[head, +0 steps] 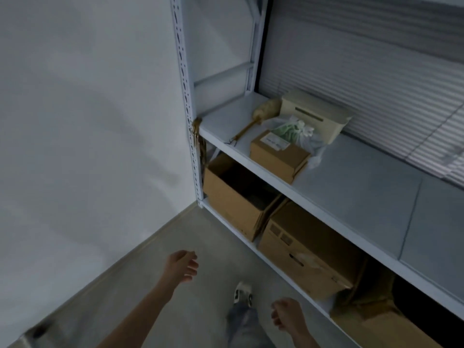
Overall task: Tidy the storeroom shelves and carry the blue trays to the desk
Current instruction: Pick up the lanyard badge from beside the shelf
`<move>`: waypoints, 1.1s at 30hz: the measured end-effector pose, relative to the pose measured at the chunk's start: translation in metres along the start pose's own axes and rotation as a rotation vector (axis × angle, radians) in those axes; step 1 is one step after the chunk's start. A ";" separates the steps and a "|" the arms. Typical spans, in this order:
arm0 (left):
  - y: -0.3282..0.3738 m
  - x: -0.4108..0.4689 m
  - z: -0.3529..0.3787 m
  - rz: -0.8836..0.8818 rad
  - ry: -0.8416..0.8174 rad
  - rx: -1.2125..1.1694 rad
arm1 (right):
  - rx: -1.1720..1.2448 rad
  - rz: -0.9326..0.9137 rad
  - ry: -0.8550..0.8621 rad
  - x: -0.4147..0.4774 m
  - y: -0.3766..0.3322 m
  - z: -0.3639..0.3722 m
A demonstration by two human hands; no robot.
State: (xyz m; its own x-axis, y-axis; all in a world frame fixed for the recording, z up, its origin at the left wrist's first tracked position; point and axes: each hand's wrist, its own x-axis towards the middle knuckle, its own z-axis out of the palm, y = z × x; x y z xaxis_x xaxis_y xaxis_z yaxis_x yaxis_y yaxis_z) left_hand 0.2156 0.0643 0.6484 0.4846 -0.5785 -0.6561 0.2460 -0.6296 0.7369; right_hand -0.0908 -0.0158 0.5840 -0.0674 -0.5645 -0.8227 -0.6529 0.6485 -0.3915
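Both hands empty, loosely curled: left hand, right hand. No blue trays in view. Suggest starting on shelf: two-hand the box, square it to the back, then bag and duster beside it.

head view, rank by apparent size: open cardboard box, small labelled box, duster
1. open cardboard box
2. small labelled box
3. duster, though it lies farther back, so its rank is less sure
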 end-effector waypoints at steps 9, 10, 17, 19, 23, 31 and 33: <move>0.130 0.110 0.016 -0.030 0.097 -0.096 | 0.061 -0.288 -0.192 0.058 -0.286 -0.009; 0.144 0.123 0.014 -0.027 0.094 -0.097 | 0.075 -0.311 -0.199 0.061 -0.314 -0.004; 0.268 0.255 -0.011 0.071 0.074 -0.074 | 0.504 -0.222 -0.327 0.094 -0.492 0.040; 0.310 0.297 -0.019 0.083 0.070 -0.050 | 0.670 -0.147 -0.382 0.098 -0.531 0.051; 0.380 0.377 -0.026 0.081 0.044 0.037 | 0.913 -0.067 -0.449 0.110 -0.594 0.076; 0.420 0.460 -0.025 0.166 0.009 0.404 | 0.953 -0.032 -0.321 0.132 -0.657 0.104; 0.417 0.469 -0.027 0.192 0.032 0.427 | 0.955 -0.022 -0.311 0.135 -0.660 0.108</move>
State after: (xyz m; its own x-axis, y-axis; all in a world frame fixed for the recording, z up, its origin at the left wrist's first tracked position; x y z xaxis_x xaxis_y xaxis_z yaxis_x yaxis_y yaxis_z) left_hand 0.5683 -0.4555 0.6523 0.5153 -0.6932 -0.5040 -0.2147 -0.6737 0.7071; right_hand 0.4124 -0.4647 0.6868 0.2265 -0.5110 -0.8292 0.2363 0.8547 -0.4622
